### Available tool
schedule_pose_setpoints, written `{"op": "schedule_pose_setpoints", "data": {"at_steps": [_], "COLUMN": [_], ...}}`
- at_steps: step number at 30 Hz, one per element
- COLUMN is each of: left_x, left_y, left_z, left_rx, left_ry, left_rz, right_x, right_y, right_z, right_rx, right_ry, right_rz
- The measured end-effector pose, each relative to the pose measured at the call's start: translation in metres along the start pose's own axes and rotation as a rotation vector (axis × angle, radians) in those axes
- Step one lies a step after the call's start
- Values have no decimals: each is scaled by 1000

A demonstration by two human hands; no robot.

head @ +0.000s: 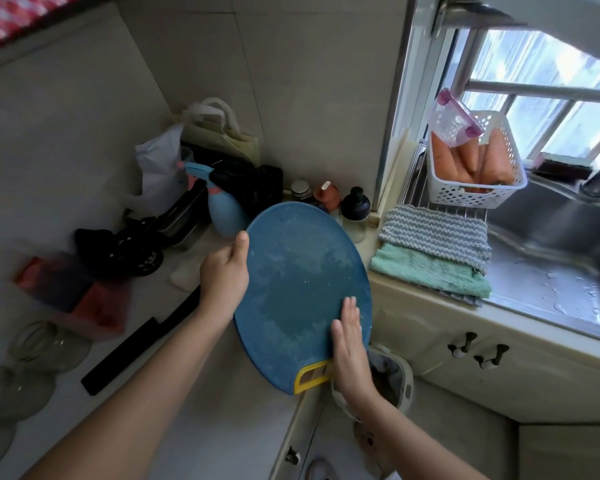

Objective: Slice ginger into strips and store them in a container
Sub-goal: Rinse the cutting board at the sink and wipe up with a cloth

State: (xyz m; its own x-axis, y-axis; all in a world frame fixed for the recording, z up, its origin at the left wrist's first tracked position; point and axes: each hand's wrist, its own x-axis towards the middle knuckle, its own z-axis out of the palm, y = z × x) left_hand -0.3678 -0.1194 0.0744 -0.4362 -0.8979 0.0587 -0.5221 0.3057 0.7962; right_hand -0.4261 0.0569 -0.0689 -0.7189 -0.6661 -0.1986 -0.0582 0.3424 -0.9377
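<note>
A round blue cutting board with a yellow handle is tilted over the counter's edge, above a small bin on the floor. My left hand grips the board's left rim, thumb on top. With straight fingers, my right hand lies flat on the board's lower right surface, near the handle. The board carries pale smears and specks. A long black knife lies on the counter to the left. No ginger is in view.
Glass jars stand at the counter's left edge beside a red and dark box. A blue spray bottle, bags and small jars crowd the back corner. Folded cloths, a carrot basket and the sink lie to the right.
</note>
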Motion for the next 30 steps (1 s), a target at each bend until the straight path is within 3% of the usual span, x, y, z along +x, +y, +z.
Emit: {"op": "schedule_pose_setpoints", "data": {"at_steps": [4, 7, 9, 11, 21, 25, 27, 30], "left_x": [0, -7, -12, -14, -22, -23, -24, -29], "left_y": [-5, -6, -4, -1, 10, 11, 9, 9], "left_z": [-2, 3, 6, 7, 5, 3, 3, 6], "left_rx": [-11, -17, -11, -9, 22, -3, -9, 40], "left_ry": [-27, -39, -35, -26, 6, -6, -15, -20], "left_rz": [-11, -64, -74, -71, -91, -76, -63, -2], "right_x": [7, -7, -23, -35, -19, -12, -13, -16], "right_y": [12, -11, -31, -36, 11, 29, 22, -20], "right_z": [-12, -5, 4, 9, -14, -37, -42, -31], "right_rx": [-7, -124, -180, -195, 10, 42, 6, -147], "right_ry": [34, 8, -104, -170, 77, 99, 114, -17], "right_rz": [165, -95, -279, -321, 95, 267, 189, -170]}}
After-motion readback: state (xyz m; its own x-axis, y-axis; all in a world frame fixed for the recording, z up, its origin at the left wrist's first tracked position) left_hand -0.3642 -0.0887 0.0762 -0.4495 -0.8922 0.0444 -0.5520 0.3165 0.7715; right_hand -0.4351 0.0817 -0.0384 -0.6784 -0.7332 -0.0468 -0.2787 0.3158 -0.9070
